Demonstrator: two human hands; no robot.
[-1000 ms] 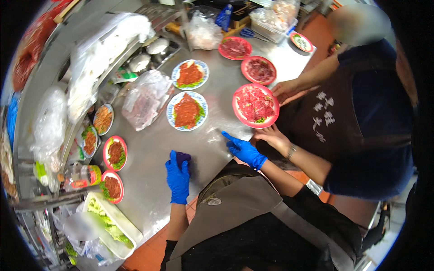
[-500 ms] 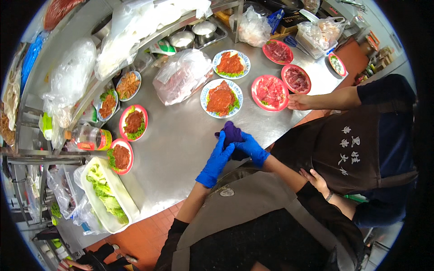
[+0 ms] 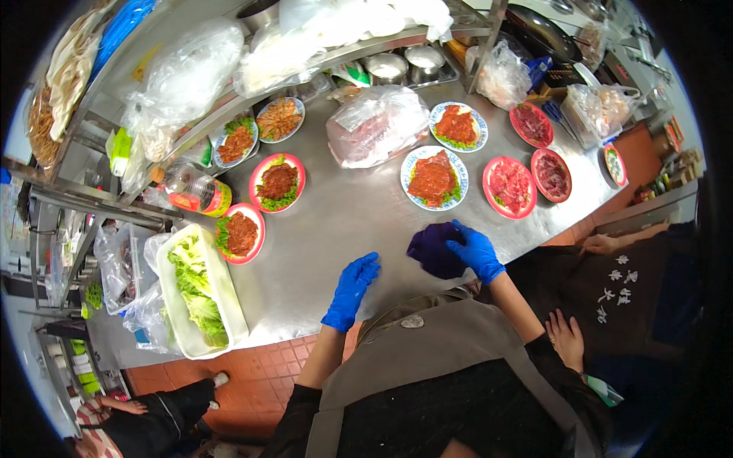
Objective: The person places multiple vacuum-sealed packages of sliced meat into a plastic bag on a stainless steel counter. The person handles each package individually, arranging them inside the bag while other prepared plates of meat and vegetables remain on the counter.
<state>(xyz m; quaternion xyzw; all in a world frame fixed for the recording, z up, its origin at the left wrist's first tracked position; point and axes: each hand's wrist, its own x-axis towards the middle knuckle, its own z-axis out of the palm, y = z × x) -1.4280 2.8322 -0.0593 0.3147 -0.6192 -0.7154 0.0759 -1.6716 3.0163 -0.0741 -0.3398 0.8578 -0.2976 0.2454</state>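
Observation:
My right hand, in a blue glove, grips the right edge of a dark purple cloth at the near side of the steel table. My left hand, also blue-gloved, is apart from the cloth with its fingers stretched and slightly curved, nothing in it. Beyond the cloth stands a blue-rimmed plate of red marinated meat on lettuce. A second such plate sits behind it. To the right are a red-rimmed plate of sliced pink meat and two plates of darker meat, one nearer.
Along the left are a white bin of lettuce, red-rimmed meat plates, and a plastic bottle. A bagged lump of meat lies at the back under a shelf. A co-worker in a dark apron stands close on my right.
My left hand has let go of the cloth and moved away from it, to the left. My right hand keeps the cloth, now spread wider. The co-worker's hand has left the pink meat plate.

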